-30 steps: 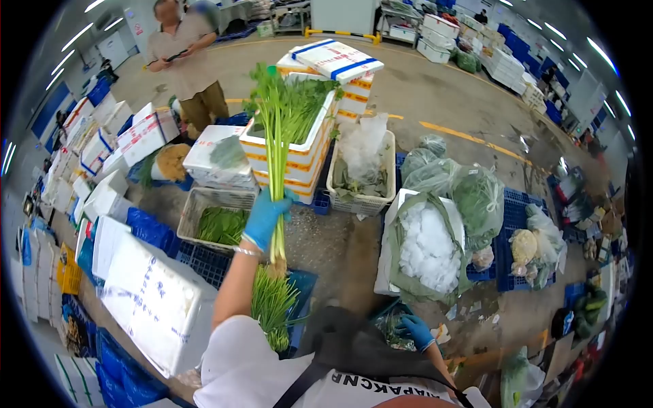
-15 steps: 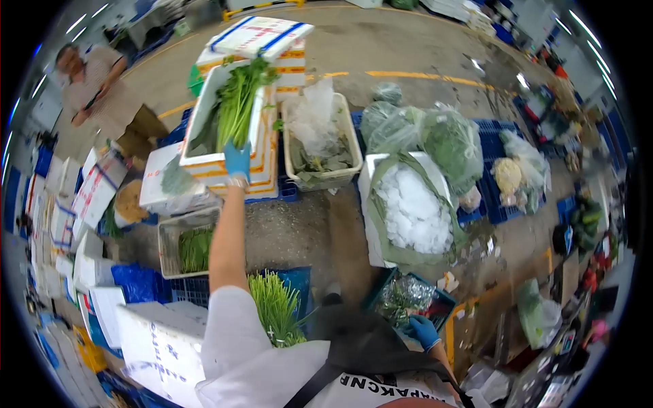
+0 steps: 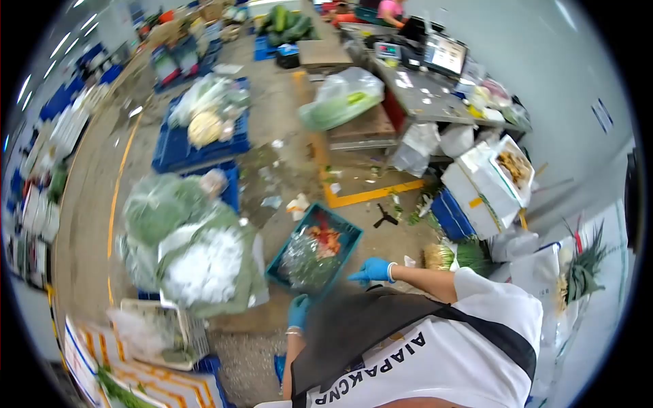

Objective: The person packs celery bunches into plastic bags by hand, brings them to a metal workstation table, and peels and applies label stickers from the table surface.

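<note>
On the floor stands a teal crate (image 3: 354, 238) holding clear plastic-wrapped greens (image 3: 303, 262) and orange-red items (image 3: 327, 241) I cannot identify. My blue-gloved left hand (image 3: 298, 313) is low at its near left edge. Its fingers are too small and partly hidden to show their grip, and contact with the rim is unclear. To the right of the crate's near corner is my blue-gloved right hand (image 3: 372, 270), one finger stretched out to the left, with nothing visible in it. My dark apron (image 3: 360, 326) covers the area between the arms.
Left of the crate is a leaf-lined box of ice (image 3: 207, 266), beside bagged greens (image 3: 160, 207). A blue pallet (image 3: 170, 153) bears bagged vegetables. Ahead right are a counter (image 3: 435, 98) with a screen (image 3: 445, 54) and white foam boxes (image 3: 476, 187). Bundled greens (image 3: 473, 255) lie near my right arm.
My view has swung to the right. My left hand has left the celery in the foam box and is now beside the teal crate. My right hand has come away from the crate's contents.
</note>
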The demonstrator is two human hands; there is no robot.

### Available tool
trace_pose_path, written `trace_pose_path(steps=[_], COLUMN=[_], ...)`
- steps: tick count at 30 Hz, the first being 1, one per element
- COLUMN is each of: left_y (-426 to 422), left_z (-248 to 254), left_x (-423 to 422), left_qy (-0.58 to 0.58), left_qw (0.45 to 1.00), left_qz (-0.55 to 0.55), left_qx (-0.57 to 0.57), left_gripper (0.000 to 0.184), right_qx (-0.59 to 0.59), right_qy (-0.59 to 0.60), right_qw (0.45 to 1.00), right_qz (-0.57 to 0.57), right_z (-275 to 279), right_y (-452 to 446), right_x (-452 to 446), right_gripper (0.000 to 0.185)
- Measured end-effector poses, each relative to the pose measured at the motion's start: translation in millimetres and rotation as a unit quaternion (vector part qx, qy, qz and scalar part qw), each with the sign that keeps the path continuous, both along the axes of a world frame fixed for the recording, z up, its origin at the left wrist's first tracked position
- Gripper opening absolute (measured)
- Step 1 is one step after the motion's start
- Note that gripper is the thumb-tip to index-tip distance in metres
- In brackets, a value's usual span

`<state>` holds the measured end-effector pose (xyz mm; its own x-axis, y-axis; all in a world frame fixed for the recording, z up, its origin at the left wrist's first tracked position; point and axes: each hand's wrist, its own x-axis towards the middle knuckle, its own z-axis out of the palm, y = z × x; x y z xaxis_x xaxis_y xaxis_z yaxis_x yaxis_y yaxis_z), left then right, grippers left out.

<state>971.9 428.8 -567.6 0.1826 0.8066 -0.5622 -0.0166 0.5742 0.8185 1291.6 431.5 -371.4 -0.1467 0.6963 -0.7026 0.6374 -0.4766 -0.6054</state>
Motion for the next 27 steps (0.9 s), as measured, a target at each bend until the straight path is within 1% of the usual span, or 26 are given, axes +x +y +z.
trace_pose_path(steps=[1,2,3,4,5,6,7,8,9,10,11,12,13,14,15,16,17,19,21,23,24,25,26,27], left_y=[16,29,42,56,68,77,83,89,93,94,94,97,100,103,107,115,123,142,167,197,215,233,254,272], left_z=[7,-4,-18,-20,-17,-17,-18,-14,-11,-3,8,19,21,23,25,36,46,75,79,88,88,89,88,85], left_x=[21,35,50,68,87,112,130,152,178,210,240,264,286,305,321,341,359,405,439,483,499,516,530,540], left_qy=[0.003,0.037,0.068,0.115,0.167,0.163,0.163,0.159,0.141,0.119,0.096,0.119,0.130,0.144,0.159,0.207,0.223,0.250,0.239,0.170,0.133,0.097,0.058,0.046], left_qw=[0.999,0.997,0.996,0.992,0.984,0.986,0.986,0.986,0.989,0.992,0.994,0.991,0.989,0.984,0.978,0.962,0.953,0.936,0.932,0.955,0.963,0.969,0.974,0.977], left_qz=[-0.050,-0.059,-0.064,-0.060,-0.056,-0.028,-0.001,0.028,0.011,-0.002,-0.013,-0.058,-0.075,-0.092,-0.111,-0.150,-0.167,-0.198,-0.224,-0.223,-0.222,-0.221,-0.213,-0.206], left_qx=[0.018,0.017,0.014,0.005,-0.003,-0.011,-0.020,-0.029,-0.035,-0.044,-0.053,-0.027,0.006,0.039,0.072,0.095,0.116,0.152,0.157,0.100,0.080,0.057,0.040,0.041], left_gripper=[0.018,0.018,0.018,0.017,0.017,0.017,0.017,0.016,0.016,0.016,0.015,0.018,0.020,0.021,0.023,0.026,0.027,0.029,0.030,0.032,0.033,0.034,0.034,0.034], right_qx=[0.006,0.040,0.047,0.179,0.309,0.341,0.277,0.211,0.144,0.096,0.092,0.087,0.084,0.075,0.051,0.027,-0.001,0.123,0.234,0.306,0.204,0.106,0.000,-0.022], right_qy=[-0.025,-0.001,-0.112,-0.115,-0.110,-0.134,-0.075,-0.017,0.037,0.232,0.199,0.167,0.138,0.129,0.133,0.138,0.141,0.105,0.071,0.103,0.203,0.303,0.380,0.313], right_qw=[1.000,0.997,0.993,0.977,0.943,0.930,0.952,0.960,0.956,0.874,0.871,0.866,0.859,0.850,0.855,0.860,0.863,0.907,0.930,0.920,0.924,0.907,0.875,0.916], right_qz=[-0.002,-0.063,0.012,-0.018,-0.048,-0.024,-0.106,-0.184,-0.253,-0.416,-0.440,-0.463,-0.486,-0.506,-0.498,-0.491,-0.484,-0.389,-0.273,-0.223,-0.251,-0.273,-0.300,-0.250], right_z=[0,-37,-71,-85,-98,-114,-111,-103,-94,-86,-81,-79,-75,-74,-73,-67,-63,-75,-89,-48,-31,-20,-9,-32], right_y=[-7,-22,-30,-52,-69,-78,-88,-94,-96,-101,-101,-98,-89,-77,-64,-46,-26,21,73,121,141,161,182,194], right_x=[37,76,119,156,187,225,256,288,318,339,362,381,396,410,423,437,448,466,474,472,482,496,510,527], right_gripper=[0.051,0.054,0.052,0.055,0.062,0.073,0.069,0.064,0.060,0.044,0.038,0.032,0.027,0.028,0.030,0.032,0.034,0.035,0.042,0.045,0.040,0.035,0.030,0.031])
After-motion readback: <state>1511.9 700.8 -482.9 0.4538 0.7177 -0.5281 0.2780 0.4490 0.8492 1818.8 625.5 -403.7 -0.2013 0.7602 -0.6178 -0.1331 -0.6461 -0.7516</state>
